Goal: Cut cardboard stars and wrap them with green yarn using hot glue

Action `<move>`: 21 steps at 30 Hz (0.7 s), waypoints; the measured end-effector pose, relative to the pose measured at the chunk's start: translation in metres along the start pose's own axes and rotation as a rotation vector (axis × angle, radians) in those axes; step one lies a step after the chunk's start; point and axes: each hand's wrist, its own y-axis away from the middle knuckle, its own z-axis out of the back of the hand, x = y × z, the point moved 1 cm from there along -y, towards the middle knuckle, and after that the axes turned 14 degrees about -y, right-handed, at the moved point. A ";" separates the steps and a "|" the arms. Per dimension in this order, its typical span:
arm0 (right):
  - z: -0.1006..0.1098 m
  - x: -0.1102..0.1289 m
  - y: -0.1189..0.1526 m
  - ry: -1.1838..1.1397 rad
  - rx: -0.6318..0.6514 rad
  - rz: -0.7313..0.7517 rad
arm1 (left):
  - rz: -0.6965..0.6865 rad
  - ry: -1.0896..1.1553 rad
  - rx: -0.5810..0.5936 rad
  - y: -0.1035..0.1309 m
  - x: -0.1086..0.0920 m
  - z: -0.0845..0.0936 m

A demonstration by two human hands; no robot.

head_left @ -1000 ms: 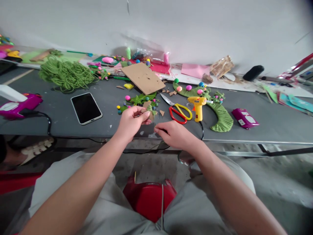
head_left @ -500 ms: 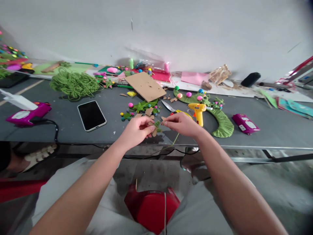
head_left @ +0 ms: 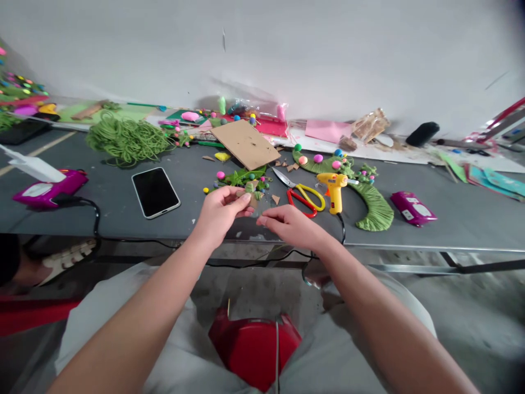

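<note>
Between its thumb and fingers, my left hand (head_left: 223, 212) holds a small cardboard piece partly wrapped in green yarn (head_left: 255, 190). My right hand (head_left: 287, 221) is just to the right with its fingers pressed together; what they pinch, if anything, is too small to tell. A loose cardboard scrap (head_left: 275, 199) lies beyond the hands. Scissors with red and yellow handles (head_left: 305, 199) lie beyond my right hand, beside a yellow glue gun (head_left: 335, 192). A green yarn-wrapped ring (head_left: 374, 208), partly hidden, carries coloured balls.
A phone (head_left: 156, 192) and a heap of green yarn (head_left: 128, 139) are on the left of the grey table (head_left: 192, 219). A cardboard sheet (head_left: 245, 144) lies behind the hands. Purple packs (head_left: 413, 208) sit at both sides. A foot shows at lower left.
My right hand has drawn back toward the table's front edge, uncovering the scissors' handles. A cardboard scrap now lies loose on the table. My left hand has moved slightly left with its piece.
</note>
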 end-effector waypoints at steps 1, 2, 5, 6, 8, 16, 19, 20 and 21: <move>0.000 -0.002 0.000 -0.004 0.004 0.000 | 0.011 0.026 0.018 0.001 -0.001 0.000; 0.002 -0.004 0.000 -0.008 0.002 0.003 | 0.018 0.044 0.037 0.001 -0.002 0.001; 0.011 -0.008 -0.002 -0.006 -0.001 -0.011 | 0.032 0.034 0.103 0.002 -0.004 0.001; 0.015 -0.009 -0.003 0.002 0.001 -0.022 | 0.030 0.009 0.126 0.002 -0.004 0.001; 0.025 -0.011 -0.006 0.026 -0.007 -0.042 | 0.006 -0.087 0.179 0.003 -0.004 0.000; 0.039 0.005 -0.009 0.066 -0.096 -0.050 | -0.219 -0.619 0.204 0.007 0.002 -0.004; 0.031 0.009 -0.007 0.074 -0.085 -0.011 | -0.279 -0.700 0.125 0.005 0.005 -0.003; 0.027 0.009 -0.007 0.083 -0.077 0.009 | -0.281 -0.701 0.097 0.004 0.006 -0.002; 0.023 0.008 -0.006 0.096 -0.069 0.029 | -0.273 -0.682 0.068 0.003 0.007 -0.002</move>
